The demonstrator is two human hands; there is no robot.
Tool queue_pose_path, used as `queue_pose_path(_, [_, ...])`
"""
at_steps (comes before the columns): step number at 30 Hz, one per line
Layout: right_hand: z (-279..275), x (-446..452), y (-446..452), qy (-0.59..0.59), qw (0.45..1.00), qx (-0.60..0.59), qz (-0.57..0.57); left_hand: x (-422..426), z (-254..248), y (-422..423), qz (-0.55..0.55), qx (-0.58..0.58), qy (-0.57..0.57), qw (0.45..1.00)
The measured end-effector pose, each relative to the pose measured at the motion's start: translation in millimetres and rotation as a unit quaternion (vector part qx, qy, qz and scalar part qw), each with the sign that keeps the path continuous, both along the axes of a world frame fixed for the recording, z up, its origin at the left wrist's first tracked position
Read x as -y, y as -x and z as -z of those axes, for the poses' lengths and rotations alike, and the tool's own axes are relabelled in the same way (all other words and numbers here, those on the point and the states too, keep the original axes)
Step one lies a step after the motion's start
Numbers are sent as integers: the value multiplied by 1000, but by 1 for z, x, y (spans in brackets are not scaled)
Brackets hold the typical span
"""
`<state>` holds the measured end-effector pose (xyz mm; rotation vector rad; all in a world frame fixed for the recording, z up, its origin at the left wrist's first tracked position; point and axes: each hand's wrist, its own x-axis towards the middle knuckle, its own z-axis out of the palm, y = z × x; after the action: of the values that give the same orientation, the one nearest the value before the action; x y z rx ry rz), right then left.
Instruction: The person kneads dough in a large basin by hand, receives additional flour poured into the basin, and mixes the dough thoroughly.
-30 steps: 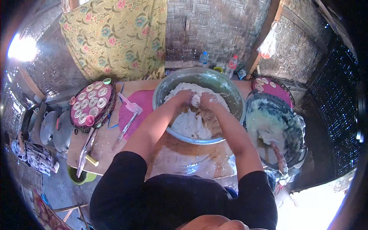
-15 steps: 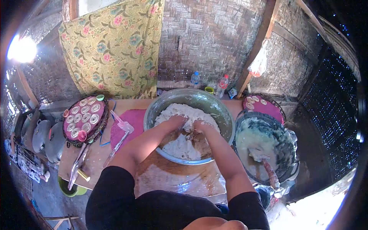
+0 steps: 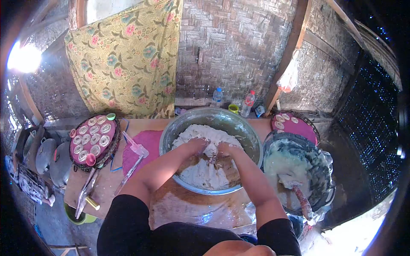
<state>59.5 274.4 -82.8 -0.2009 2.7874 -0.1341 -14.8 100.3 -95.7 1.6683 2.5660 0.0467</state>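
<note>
A large metal basin (image 3: 171, 128) stands on the table and holds white flour or dough (image 3: 205, 174). Both my hands are inside it, near the middle. My left hand (image 3: 198, 146) is closed at the left side of a whitish lump (image 3: 211, 149), its fingertips partly hidden in the mixture. Facing it from the right, my right hand (image 3: 225, 149) is closed against the same lump. Flour coats the fingers of both hands.
Right of the basin, a dark pot (image 3: 316, 170) holds pale batter and a stick (image 3: 302, 202). At left lie a round tray (image 3: 103, 148) with pale coils, a pink cloth (image 3: 136, 150) and a spatula (image 3: 137, 148). Bottles (image 3: 247, 104) stand behind.
The view has tilted upward, so the basin and table sit lower in the frame. My hands stay in the basin, and the lump between them shows more clearly.
</note>
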Motion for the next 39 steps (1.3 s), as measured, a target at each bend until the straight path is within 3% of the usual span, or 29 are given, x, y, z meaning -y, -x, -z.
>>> queue_pose_path(8, [-10,4,-3,12,999,26,-29,1,-12,-6,-11,23,26,999])
queue_pose_path(10, [2,4,-3,25,998,-23,58,1,-14,-8,-27,35,26,999])
queue_pose_path(16, [3,1,-3,44,997,8,69,5,-11,-7,4,26,-13,1000])
queue_pose_path(19, [42,-17,16,30,998,-4,46,-1,12,8,4,14,-28,999])
queue_pose_path(22, [1,3,0,11,999,31,43,-4,28,17,1,42,-65,997])
queue_pose_path(29, [-8,6,-5,23,996,34,73,-2,15,9,0,25,-80,996])
queue_pose_path(30, [-18,11,-9,13,998,36,53,2,-18,-8,2,51,-13,999])
queue_pose_path(32, [-16,10,-7,4,999,38,33,5,-33,-15,4,77,55,995])
queue_pose_path(39, [17,-4,3,14,999,-35,11,3,-29,-11,-5,72,67,995])
